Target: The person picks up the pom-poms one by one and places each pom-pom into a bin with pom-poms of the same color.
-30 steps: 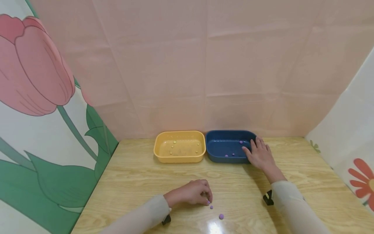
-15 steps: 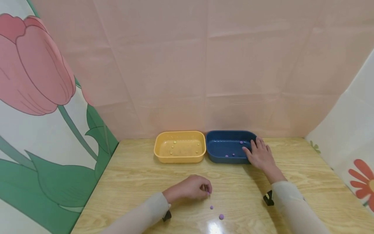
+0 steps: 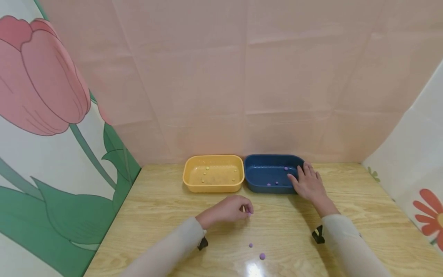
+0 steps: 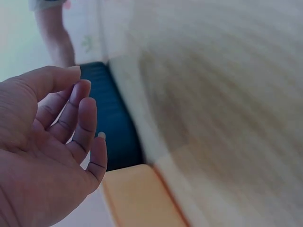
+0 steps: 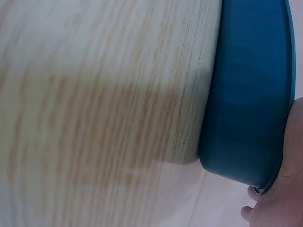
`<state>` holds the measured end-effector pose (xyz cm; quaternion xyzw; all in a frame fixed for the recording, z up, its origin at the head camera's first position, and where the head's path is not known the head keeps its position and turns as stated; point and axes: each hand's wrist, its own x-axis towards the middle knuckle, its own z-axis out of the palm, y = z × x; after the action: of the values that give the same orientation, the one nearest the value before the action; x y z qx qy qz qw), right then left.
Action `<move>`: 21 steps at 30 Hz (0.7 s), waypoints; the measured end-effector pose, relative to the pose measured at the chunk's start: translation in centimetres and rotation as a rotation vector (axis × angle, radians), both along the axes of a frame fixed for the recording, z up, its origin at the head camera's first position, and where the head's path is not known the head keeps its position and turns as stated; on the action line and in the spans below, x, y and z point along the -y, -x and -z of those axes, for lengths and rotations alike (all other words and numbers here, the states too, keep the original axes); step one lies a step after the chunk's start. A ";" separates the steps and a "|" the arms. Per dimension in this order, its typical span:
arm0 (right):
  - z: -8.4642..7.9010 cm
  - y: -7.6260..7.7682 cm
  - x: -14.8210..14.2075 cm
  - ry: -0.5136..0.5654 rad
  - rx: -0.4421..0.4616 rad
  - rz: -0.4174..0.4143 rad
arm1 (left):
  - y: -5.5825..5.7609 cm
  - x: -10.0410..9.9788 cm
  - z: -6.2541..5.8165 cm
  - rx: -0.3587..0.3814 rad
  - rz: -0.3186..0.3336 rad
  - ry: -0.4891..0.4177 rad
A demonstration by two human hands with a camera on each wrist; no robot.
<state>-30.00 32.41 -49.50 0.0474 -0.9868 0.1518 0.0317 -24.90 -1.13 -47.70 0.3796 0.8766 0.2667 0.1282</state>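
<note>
My left hand [image 3: 230, 208] is raised over the table, pinching a small purple ball [image 3: 249, 214] between thumb and fingertips. In the left wrist view the fingertips hide that ball. At the back, my right hand [image 3: 308, 186] rests with fairly straight, spread fingers on the right end of the blue tray [image 3: 270, 190]. Several purple balls lie in this tray, one of them [image 3: 285, 169] near its right side. On the table, nearer the front, are a small purple ball [image 3: 250, 245] and a larger purple ball [image 3: 262, 256].
A yellow tray [image 3: 212, 189] with several tiny yellowish balls stands against the blue tray's left side. Both trays sit by the pink backdrop [image 3: 207, 96] at the rear edge of the wooden table [image 3: 155, 215]. Printed flower panels flank the table.
The left hand has picked a purple ball up from beside the other small one and moved away from the body, toward the trays. My right hand has stayed on the blue tray.
</note>
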 end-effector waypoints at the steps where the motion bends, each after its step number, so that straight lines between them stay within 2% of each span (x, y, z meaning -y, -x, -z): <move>1: 0.0 0.0 0.0 -0.001 -0.001 0.000 | 0.2 -0.1 -0.3 -0.001 -0.002 -0.007; 6: 0.0 0.0 -0.1 -0.004 -0.003 0.000 | 1.1 -0.3 -1.5 0.053 -0.044 -0.067; 11: 0.1 0.1 -0.2 0.000 -0.005 0.003 | 2.2 -0.7 -2.4 0.038 -0.072 -0.117; 21: 0.2 0.1 -0.1 -0.003 -0.012 0.002 | 4.6 -2.0 -3.1 0.119 -0.153 -0.176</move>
<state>-30.07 32.51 -49.73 0.0476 -0.9868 0.1500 0.0379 -29.47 0.89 -44.62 0.3049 0.8670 0.3736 0.1255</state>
